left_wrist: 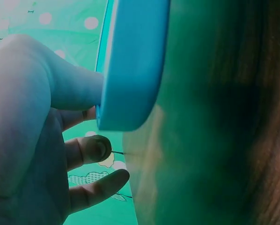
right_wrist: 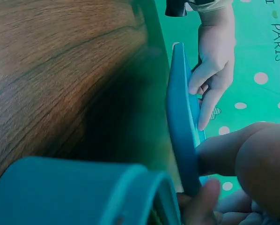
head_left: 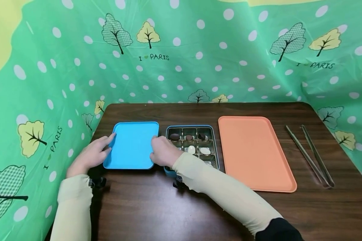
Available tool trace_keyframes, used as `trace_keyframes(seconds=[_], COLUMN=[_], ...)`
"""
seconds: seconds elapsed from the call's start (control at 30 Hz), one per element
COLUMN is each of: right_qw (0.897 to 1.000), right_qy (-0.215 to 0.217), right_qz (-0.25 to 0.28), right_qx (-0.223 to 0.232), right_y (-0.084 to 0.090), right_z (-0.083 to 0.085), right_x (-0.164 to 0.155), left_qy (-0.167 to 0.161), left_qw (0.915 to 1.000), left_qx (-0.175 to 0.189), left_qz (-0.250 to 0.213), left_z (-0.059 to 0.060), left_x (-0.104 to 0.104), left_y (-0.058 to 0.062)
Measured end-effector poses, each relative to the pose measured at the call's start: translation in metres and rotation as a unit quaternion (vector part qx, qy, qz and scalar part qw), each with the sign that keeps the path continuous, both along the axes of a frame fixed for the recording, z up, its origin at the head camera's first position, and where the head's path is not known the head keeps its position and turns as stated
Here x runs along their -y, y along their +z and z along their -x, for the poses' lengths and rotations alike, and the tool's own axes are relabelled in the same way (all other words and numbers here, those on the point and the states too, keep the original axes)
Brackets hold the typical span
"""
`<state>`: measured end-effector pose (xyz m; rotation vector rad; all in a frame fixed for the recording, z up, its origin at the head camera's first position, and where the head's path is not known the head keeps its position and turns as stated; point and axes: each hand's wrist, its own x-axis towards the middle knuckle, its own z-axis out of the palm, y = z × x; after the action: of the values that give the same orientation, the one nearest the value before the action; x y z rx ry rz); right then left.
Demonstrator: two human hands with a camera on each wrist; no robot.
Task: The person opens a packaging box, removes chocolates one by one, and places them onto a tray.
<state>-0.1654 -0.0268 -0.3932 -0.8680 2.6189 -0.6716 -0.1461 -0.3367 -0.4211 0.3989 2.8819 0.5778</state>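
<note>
table (head_left: 175, 207): dark wood, green printed cloth (head_left: 199, 50) hangs behind and to both sides
orange tray (head_left: 253, 150): flat on the table, right of the box, well apart from both hands
blue lid (head_left: 132, 144): lies left of the box, held at both side edges
box (head_left: 215, 147): compartments with small stones, just beside the lid's right edge
tongs (head_left: 312, 155): far right, untouched
left hand (head_left: 90, 155): thumb presses the lid's left rim, fingers loose under it – a light pinch
right hand (head_left: 164, 152): fingers curled round the lid's right rim, over the box
risk: probably the lid slips – the left grip is shallow; the right knuckles may nudge the box and shake the stones
</note>
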Motion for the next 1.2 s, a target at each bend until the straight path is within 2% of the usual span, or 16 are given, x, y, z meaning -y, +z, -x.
trace_keyframes(seconds=[0.27,0.4,0.6,0.83,1.2], right_qw=[0.998,0.995,0.993,0.983,0.979], right_qy=[0.011,0.007,0.016,0.027,0.033], right_qz=[-0.064,-0.096,-0.113,-0.181,-0.198], right_qx=[0.008,0.028,0.030,0.025,0.021], right_y=[-0.002,-0.003,-0.006,-0.008,-0.013], right_z=[0.000,0.000,0.000,0.002,0.000], right_x=[0.020,0.027,0.032,0.039,0.044], left_qy=[-0.002,0.005,0.008,0.003,0.002], left_qw=[0.9996,0.9993,0.9986,0.9977,0.9956], left_qx=[-0.003,0.009,0.012,-0.007,-0.011], left_qz=[0.028,0.037,0.050,0.067,0.093], left_z=[-0.001,-0.003,-0.004,-0.002,-0.002], left_x=[0.000,-0.002,-0.003,-0.003,-0.007], left_y=[-0.013,-0.019,-0.021,-0.025,-0.026])
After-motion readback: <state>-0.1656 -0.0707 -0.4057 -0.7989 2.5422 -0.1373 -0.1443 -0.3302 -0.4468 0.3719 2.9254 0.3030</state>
